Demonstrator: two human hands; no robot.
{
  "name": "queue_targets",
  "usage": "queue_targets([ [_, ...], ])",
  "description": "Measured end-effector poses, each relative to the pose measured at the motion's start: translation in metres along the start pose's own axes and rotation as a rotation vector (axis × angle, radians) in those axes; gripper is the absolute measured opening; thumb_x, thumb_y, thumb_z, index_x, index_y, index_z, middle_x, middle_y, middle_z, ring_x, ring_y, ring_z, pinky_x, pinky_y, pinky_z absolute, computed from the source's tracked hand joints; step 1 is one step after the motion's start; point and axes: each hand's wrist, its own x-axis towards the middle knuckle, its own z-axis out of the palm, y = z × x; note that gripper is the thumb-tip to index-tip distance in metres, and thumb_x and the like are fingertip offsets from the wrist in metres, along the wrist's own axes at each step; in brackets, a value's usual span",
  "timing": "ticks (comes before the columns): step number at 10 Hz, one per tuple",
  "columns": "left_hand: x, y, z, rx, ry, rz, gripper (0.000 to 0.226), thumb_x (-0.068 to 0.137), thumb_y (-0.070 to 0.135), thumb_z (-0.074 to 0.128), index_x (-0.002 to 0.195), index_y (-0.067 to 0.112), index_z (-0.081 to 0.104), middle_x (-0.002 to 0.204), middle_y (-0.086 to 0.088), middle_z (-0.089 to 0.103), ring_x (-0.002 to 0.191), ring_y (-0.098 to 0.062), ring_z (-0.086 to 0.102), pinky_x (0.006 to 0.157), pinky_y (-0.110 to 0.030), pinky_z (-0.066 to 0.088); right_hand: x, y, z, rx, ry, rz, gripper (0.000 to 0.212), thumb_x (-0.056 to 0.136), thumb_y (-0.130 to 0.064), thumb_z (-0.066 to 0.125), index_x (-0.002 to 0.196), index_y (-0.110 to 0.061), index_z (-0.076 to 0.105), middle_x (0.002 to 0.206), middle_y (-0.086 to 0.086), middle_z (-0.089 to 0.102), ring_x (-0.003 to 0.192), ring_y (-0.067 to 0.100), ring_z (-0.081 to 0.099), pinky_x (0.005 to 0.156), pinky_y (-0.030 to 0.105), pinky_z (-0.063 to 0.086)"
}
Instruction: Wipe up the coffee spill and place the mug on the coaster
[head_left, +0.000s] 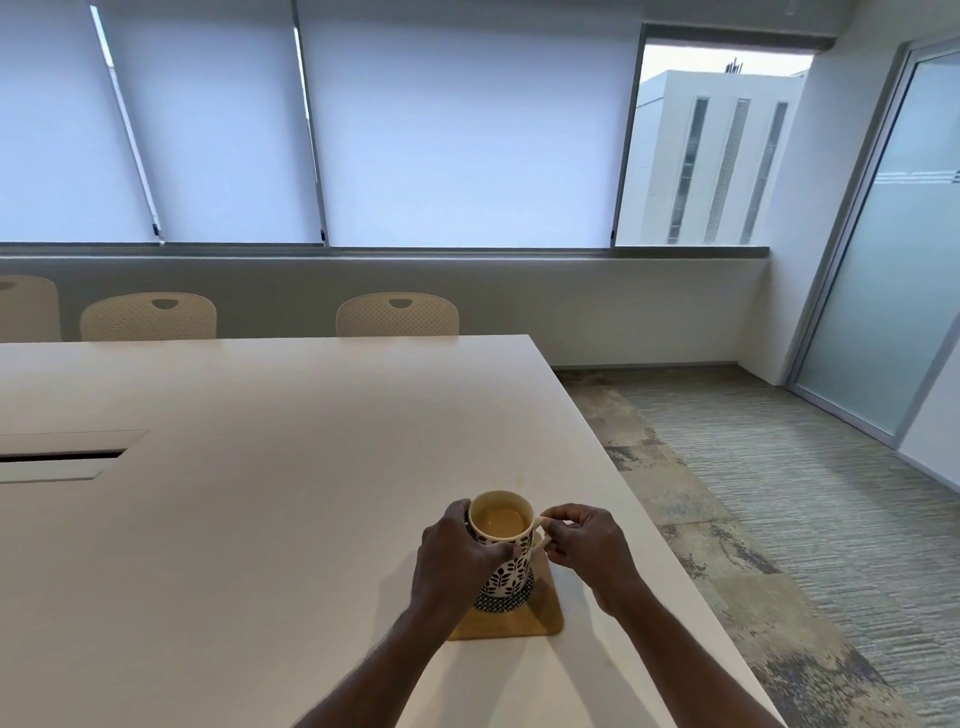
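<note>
Near the right edge of the bench (260, 467), on the round coaster (508, 601) over a wooden board (543, 618): mug (506, 551), nearly full. Held with left hand (452, 558) fingers round the body, right hand (587, 545) fingers pinching the handle. Confirm flat, centred seating; then let go slowly, no jolt.

A large white rectangular table (260, 467) fills the near part of the room, with a long dark cable slot (62, 457) in its left side. Behind its far edge stand three cream plastic chairs with perforated backs (397, 314). Above a low white wall (571, 301) runs a row of windows covered by white roller blinds (467, 130), which let in soft daylight. The uncovered window on the right (711, 156) shows a white building outside. A grey-beige patterned carpet (779, 493) covers the floor, and a frosted glass partition with a metal frame (883, 286) stands at the right.
</note>
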Motion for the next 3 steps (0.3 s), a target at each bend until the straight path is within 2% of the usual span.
queue_targets([
  [2,0.001,-0.004,0.0,-0.003,-0.011,0.018,0.065,0.064,0.05,0.083,0.116,0.021,0.06,0.103,0.004,0.072,0.091,-0.01,0.069,0.077,-0.036,0.06,0.0025,-0.0042,-0.0029,-0.116,-0.042,-0.017,0.007,0.086,-0.016,0.07,0.083,-0.018,0.076,0.069,0.01,0.074,0.06,0.017,0.069,0.067,0.037,0.062],
  [3,0.0037,-0.0051,-0.0022,-0.003,-0.005,-0.007,0.077,0.069,0.064,0.074,0.128,0.017,0.057,0.117,-0.003,0.07,0.103,-0.014,0.068,0.084,-0.033,0.059,0.0039,-0.007,-0.0041,-0.256,-0.043,-0.055,0.011,0.088,-0.023,0.067,0.082,-0.02,0.075,0.072,0.004,0.073,0.066,0.017,0.068,0.066,0.034,0.058],
])
